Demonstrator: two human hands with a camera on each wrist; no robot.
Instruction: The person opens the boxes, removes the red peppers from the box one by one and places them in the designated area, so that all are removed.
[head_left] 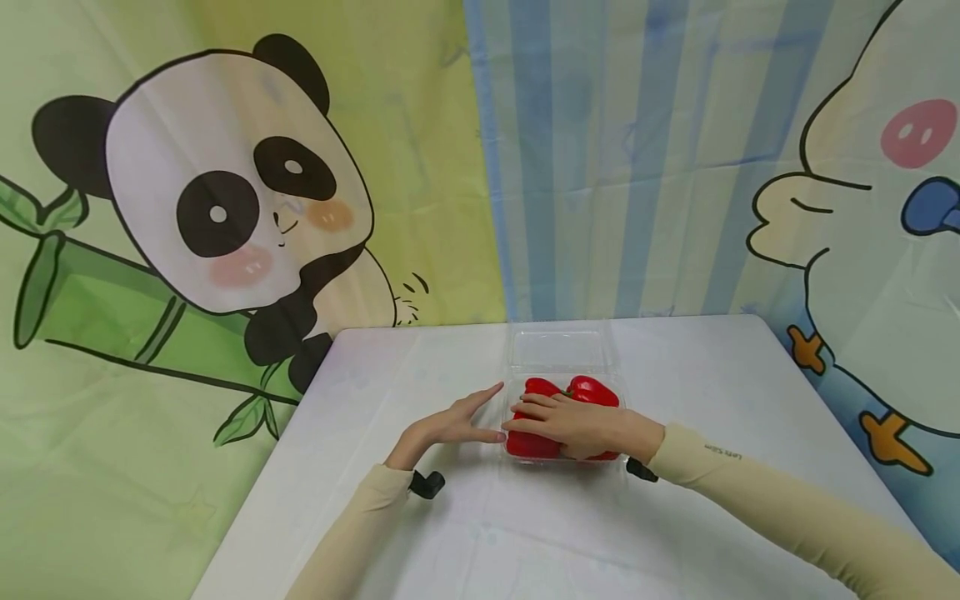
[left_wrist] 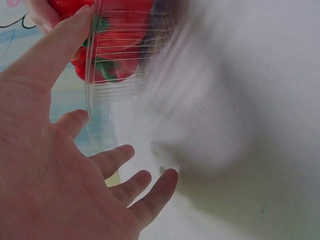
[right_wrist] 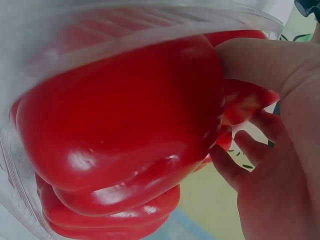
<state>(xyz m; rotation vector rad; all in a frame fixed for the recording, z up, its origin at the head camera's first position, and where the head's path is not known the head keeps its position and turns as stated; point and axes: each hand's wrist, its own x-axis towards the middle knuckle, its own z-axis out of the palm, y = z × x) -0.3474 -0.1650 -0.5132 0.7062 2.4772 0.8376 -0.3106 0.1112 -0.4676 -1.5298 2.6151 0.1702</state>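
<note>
Several red bell peppers lie in a clear plastic clamshell box; bits of green stem show. Its lid is swung back, flat on the table behind the peppers. My right hand rests over the peppers with its fingers spread. In the right wrist view its thumb lies against a large red pepper, fingertips close to the others. My left hand is at the box's left side, fingers spread, holding nothing. In the left wrist view its thumb touches the box's rim.
A white-covered table bears the box near its back edge. Behind hangs a printed cloth with a panda and blue stripes. A small black device sits at the left wrist, another at the right.
</note>
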